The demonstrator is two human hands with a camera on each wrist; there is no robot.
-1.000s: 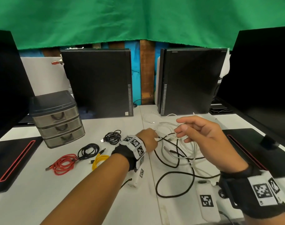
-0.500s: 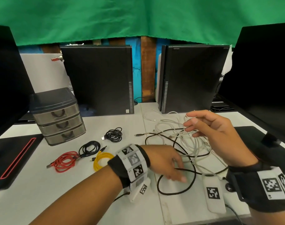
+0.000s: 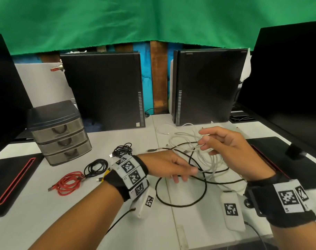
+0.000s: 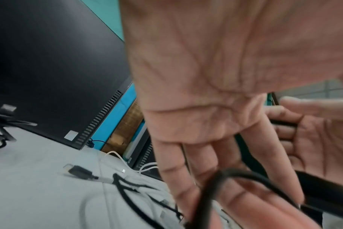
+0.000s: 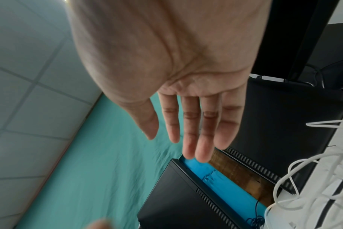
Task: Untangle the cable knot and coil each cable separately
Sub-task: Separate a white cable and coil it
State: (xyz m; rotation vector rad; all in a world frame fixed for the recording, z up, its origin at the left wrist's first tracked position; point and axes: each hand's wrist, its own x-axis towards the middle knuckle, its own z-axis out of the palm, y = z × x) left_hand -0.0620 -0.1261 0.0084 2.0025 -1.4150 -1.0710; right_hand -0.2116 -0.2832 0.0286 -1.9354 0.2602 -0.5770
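A tangle of white cables (image 3: 195, 141) and a long black cable (image 3: 182, 204) lies on the white table (image 3: 63, 222), right of centre. My left hand (image 3: 185, 175) sits low over the knot's near side, thumb and fingers pinching a strand of the black cable. In the left wrist view that black cable (image 4: 254, 175) loops across the fingers (image 4: 215, 178). My right hand (image 3: 204, 139) hovers above the white strands, fingers relaxed and holding nothing. The right wrist view shows its straight fingers (image 5: 186, 131), with white cables (image 5: 296, 178) below.
Left of the knot lie two coiled black cables (image 3: 123, 150) (image 3: 96, 166), a red cable (image 3: 69, 183) and a yellow one (image 3: 105, 175) partly behind my wrist. A grey drawer unit (image 3: 60, 134) stands far left. Two black computer towers (image 3: 106, 89) (image 3: 209, 85) line the back.
My left hand pulled back from the far side of the knot toward me and took hold of the black cable. The right hand stayed hovering over the white strands.
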